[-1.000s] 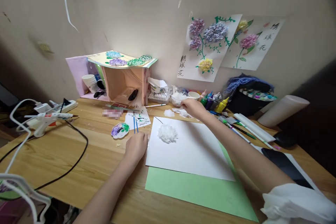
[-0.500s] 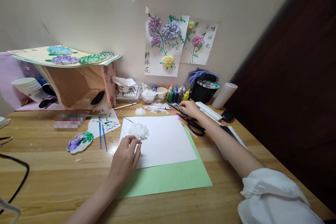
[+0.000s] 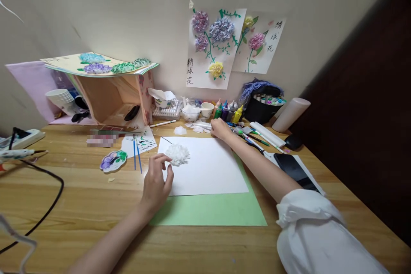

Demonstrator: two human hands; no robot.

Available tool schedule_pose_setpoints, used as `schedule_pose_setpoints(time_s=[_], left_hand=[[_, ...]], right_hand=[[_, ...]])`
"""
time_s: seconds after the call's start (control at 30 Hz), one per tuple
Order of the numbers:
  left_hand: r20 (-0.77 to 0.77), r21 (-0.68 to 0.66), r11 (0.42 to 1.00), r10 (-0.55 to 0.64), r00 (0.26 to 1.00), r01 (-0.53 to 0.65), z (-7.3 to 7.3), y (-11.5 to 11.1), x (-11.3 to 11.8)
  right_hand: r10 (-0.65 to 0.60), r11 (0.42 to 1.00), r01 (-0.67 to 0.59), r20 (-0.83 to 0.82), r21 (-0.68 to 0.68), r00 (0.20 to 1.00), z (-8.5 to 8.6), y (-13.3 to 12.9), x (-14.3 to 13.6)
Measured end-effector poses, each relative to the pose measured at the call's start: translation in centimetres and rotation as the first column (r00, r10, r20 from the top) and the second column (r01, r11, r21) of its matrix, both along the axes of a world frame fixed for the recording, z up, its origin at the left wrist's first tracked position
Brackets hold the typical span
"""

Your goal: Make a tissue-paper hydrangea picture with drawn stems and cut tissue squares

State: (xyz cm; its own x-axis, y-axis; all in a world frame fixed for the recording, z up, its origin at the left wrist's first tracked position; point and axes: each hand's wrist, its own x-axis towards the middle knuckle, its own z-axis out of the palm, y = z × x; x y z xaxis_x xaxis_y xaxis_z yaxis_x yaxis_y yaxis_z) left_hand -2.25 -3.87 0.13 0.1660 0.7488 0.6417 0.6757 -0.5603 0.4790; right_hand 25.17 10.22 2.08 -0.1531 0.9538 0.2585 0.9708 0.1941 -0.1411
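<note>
My left hand rests at the left edge of a white sheet of paper, fingers curved and apart with nothing between them. Its index finger reaches the lower left side of a fluffy white paper flower on the sheet. A short dark line runs up from the flower. Beneath the white sheet lies green paper. Beyond the sheet's far edge, my right hand has its fingers bent together at the right end of a slim white pen. The fingertips are partly hidden.
Paint bottles, bowls and a pen holder line the wall. Scissors and pens lie under my right forearm, near a phone. At left are brushes, a palette, an open box and a glue gun.
My right hand has moved left, from the scissors and pens to the white pen. The left index finger has lifted and spread from the thumb. The view has shifted left and down.
</note>
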Motion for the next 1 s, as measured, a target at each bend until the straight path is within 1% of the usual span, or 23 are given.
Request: schedule_pose_setpoints(time_s=[0.07, 0.13, 0.2, 0.23, 0.27, 0.3, 0.33, 0.37, 0.4, 0.47, 0.5, 0.57, 0.63, 0.7, 0.73, 0.77, 0.8, 0.83, 0.87, 0.9, 0.93, 0.97, 1.0], left_hand=[[0.021, -0.008, 1.0, 0.024, 1.0, -0.023, -0.2, 0.2, -0.1], [0.016, -0.028, 0.999, 0.025, 1.0, -0.025, -0.2, 0.2, -0.2], [-0.008, -0.073, 0.997, -0.007, 1.0, 0.006, -0.1, 0.0, 0.0], [-0.024, -0.1, 0.994, -0.037, 0.999, 0.034, 0.1, -0.2, 0.2], [-0.043, -0.131, 0.989, -0.076, 0.996, 0.07, 0.3, -0.4, 0.4], [-0.066, -0.162, 0.98, -0.125, 0.99, 0.113, 0.5, -0.6, 0.7], [-0.093, -0.19, 0.969, -0.18, 0.979, 0.16, 0.7, -0.9, 1.1], [-0.126, -0.211, 0.955, -0.238, 0.963, 0.209, 0.9, -1.1, 1.4], [-0.165, -0.225, 0.941, -0.293, 0.942, 0.254, 1.0, -1.3, 1.8], [-0.252, -0.236, 0.916, -0.38, 0.89, 0.324, 1.2, -1.5, 2.6], [-0.295, -0.231, 0.91, -0.403, 0.866, 0.344, 1.2, -1.6, 2.9], [-0.362, -0.218, 0.907, -0.418, 0.833, 0.36, 1.4, -1.6, 3.4], [-0.387, -0.234, 0.896, -0.442, 0.809, 0.378, 1.8, -1.8, 3.6], [-0.358, -0.317, 0.856, -0.507, 0.784, 0.409, 2.6, -2.3, 3.8], [-0.321, -0.391, 0.817, -0.552, 0.769, 0.423, 3.2, -2.6, 3.8], [-0.263, -0.481, 0.762, -0.597, 0.758, 0.433, 3.9, -3.0, 3.9], [-0.183, -0.59, 0.683, -0.632, 0.753, 0.43, 4.8, -3.5, 3.9], [-0.071, -0.699, 0.567, -0.661, 0.747, 0.435, 5.7, -3.9, 3.9], [0.055, -0.786, 0.435, -0.66, 0.749, 0.441, 6.5, -4.3, 3.8], [0.174, -0.84, 0.299, -0.64, 0.748, 0.452, 7.4, -4.6, 3.5], [0.283, -0.867, 0.159, -0.624, 0.728, 0.473, 8.0, -4.7, 3.0], [0.369, -0.873, 0.037, -0.602, 0.708, 0.487, 8.5, -4.7, 2.1], [0.443, -0.859, -0.069, -0.596, 0.669, 0.507, 8.7, -4.5, 1.0]], right_hand=[[-0.033, 0.999, 0.033, -0.023, 0.015, 0.999, 0.7, -0.8, 0.4], [-0.044, 0.999, 0.045, -0.056, 0.026, 0.997, 1.5, -2.3, 0.6], [0.012, 1.0, -0.012, -0.122, 0.004, 0.992, 2.4, -4.6, 0.3], [0.097, 0.994, -0.108, -0.277, -0.024, 0.956, 2.8, -6.0, -0.1], [0.186, 0.969, -0.237, -0.437, -0.066, 0.88, 3.2, -7.5, -0.6], [0.235, 0.922, -0.367, -0.576, -0.122, 0.783, 3.4, -9.0, -1.3], [0.231, 0.861, -0.476, -0.697, -0.178, 0.679, 3.6, -10.5, -2.0], [0.216, 0.781, -0.585, -0.784, -0.219, 0.582, 3.6, -11.9, -2.8], [0.204, 0.715, -0.663, -0.84, -0.223, 0.503, 3.4, -13.1, -3.6], [0.141, 0.678, -0.706, -0.907, -0.204, 0.397, 2.9, -14.8, -4.8], [0.11, 0.677, -0.711, -0.93, -0.189, 0.352, 2.6, -15.4, -5.1], [0.043, 0.688, -0.703, -0.956, -0.182, 0.29, 2.0, -15.9, -5.2], [-0.021, 0.681, -0.701, -0.963, -0.211, 0.269, 2.0, -16.3, -4.7], [-0.067, 0.647, -0.716, -0.954, -0.264, 0.291, 2.5, -16.9, -3.9], [-0.076, 0.622, -0.73, -0.95, -0.283, 0.303, 2.8, -17.4, -3.6], [-0.079, 0.597, -0.745, -0.945, -0.299, 0.316, 3.2, -18.0, -3.5], [-0.076, 0.575, -0.758, -0.943, -0.307, 0.324, 3.5, -18.6, -3.3], [-0.07, 0.557, -0.77, -0.942, -0.311, 0.329, 3.8, -19.2, -3.3], [-0.066, 0.542, -0.779, -0.94, -0.315, 0.334, 4.1, -19.8, -3.2], [-0.065, 0.531, -0.785, -0.939, -0.32, 0.338, 4.3, -20.3, -3.0], [-0.059, 0.538, -0.786, -0.943, -0.305, 0.326, 4.5, -20.5, -2.6], [-0.05, 0.58, -0.77, -0.955, -0.266, 0.292, 4.7, -20.7, -2.0], [-0.041, 0.65, -0.729, -0.967, -0.217, 0.252, 4.9, -20.6, -1.2]])
